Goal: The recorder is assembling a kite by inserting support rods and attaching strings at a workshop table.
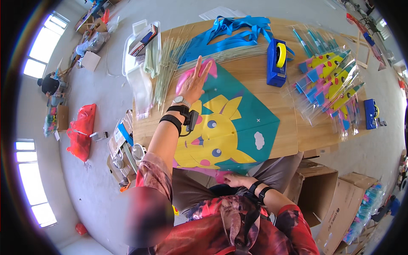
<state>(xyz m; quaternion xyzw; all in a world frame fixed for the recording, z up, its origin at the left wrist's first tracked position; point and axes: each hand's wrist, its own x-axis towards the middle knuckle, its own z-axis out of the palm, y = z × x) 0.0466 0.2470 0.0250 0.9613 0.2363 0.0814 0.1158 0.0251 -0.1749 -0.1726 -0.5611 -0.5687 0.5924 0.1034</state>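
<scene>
A teal and pink kite sheet [255,123] with a yellow cartoon animal face lies spread over the near part of the table. Toward its far pink corner, my left hand [194,83] rests on it, flat with the fingers stretched out. My right hand [233,180] is low at the near edge, just off the table above my lap. Its curled fingers close on the pink border of the sheet; the fingertips are partly hidden.
Thin sticks [172,59] and blue ribbon [212,36] lie beyond the kite sheet. A blue tape dispenser [276,74] stands at its far right, near bagged folded kites [329,83]. A plastic bin [130,57] sits at the far left. Cardboard boxes [316,182] stand below right.
</scene>
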